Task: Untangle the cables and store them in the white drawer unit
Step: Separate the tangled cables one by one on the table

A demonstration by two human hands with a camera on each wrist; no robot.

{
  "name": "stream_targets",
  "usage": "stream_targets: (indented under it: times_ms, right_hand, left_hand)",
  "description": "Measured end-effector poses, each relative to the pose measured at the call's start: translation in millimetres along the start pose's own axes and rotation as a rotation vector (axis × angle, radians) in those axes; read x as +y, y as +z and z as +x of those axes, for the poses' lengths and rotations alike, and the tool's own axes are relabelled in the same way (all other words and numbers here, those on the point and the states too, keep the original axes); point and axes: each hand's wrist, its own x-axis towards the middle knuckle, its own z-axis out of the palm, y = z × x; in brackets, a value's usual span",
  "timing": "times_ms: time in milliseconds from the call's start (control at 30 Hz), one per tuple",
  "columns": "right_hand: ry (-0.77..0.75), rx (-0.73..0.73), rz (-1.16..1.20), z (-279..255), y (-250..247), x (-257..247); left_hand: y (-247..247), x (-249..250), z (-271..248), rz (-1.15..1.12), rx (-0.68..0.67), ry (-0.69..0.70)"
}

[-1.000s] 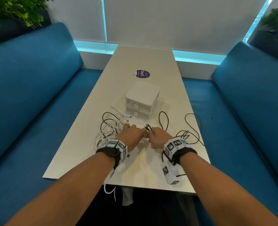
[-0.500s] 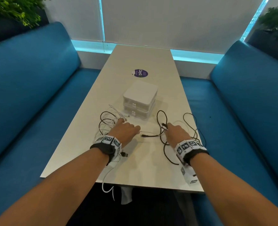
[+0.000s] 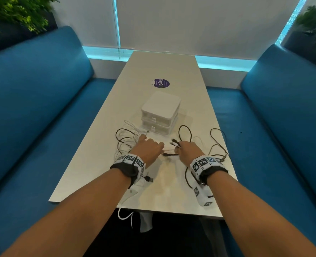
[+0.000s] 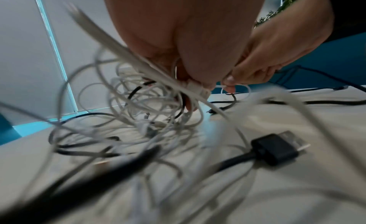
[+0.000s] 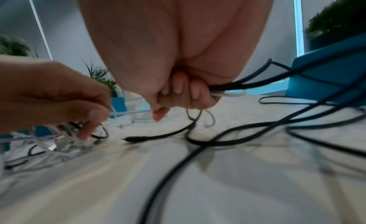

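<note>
A white drawer unit [image 3: 160,110] stands mid-table with both drawers closed. In front of it, at the left, lies a tangle of white cables [image 3: 127,140] mixed with black loops. My left hand [image 3: 151,147] rests at the tangle's right edge and pinches a white cable [image 5: 128,113] between thumb and finger. My right hand [image 3: 185,148] is curled round a bunch of black cables [image 5: 257,83] and a white one. Several connector ends [image 3: 173,142] stick out of its fist toward the left hand. Black cable loops [image 3: 216,145] trail to the right.
A black USB plug [image 4: 277,147] lies loose by my left wrist. One white cable [image 3: 125,216] hangs over the table's near edge. A purple sticker [image 3: 161,83] is behind the unit. Blue sofas [image 3: 33,108] flank the table [image 3: 172,191].
Half a second ago my hands were spread apart; now they have drawn closer together, and the right hand has moved left with the connector ends raised from its fist.
</note>
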Motion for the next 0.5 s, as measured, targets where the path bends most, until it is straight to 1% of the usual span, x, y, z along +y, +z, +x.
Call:
stream_targets:
  times_ms: [67, 133, 200, 267, 300, 367, 433, 500]
  right_hand:
    - [0.066, 0.039, -0.087, 0, -3, 14]
    - [0.101, 0.063, -0.147, -2, -5, 22]
    - [0.124, 0.075, -0.189, -5, -6, 21]
    - [0.116, 0.101, -0.224, -6, -3, 16]
    - [0.095, 0.116, -0.217, -7, -2, 13]
    - [-0.006, 0.123, -0.143, -6, 2, 5]
    - [-0.124, 0.059, -0.057, -6, 6, -7]
    - [-0.144, -0.022, -0.011, -4, 8, -17]
  left_hand:
    - [-2, -5, -2, 0.073, 0.031, 0.035]
    - [-3, -5, -3, 0.115, 0.056, 0.053]
    - [-4, -2, -3, 0.135, 0.047, 0.045]
    - [-2, 0, -2, 0.147, 0.017, 0.026]
    - [-2, 0, -2, 0.142, 0.011, 0.018]
    - [-3, 1, -1, 0.124, 0.013, 0.011]
    - [-5, 5, 1, 0.105, 0.011, 0.005]
    - [-6, 8, 3, 0.092, 0.009, -0.015]
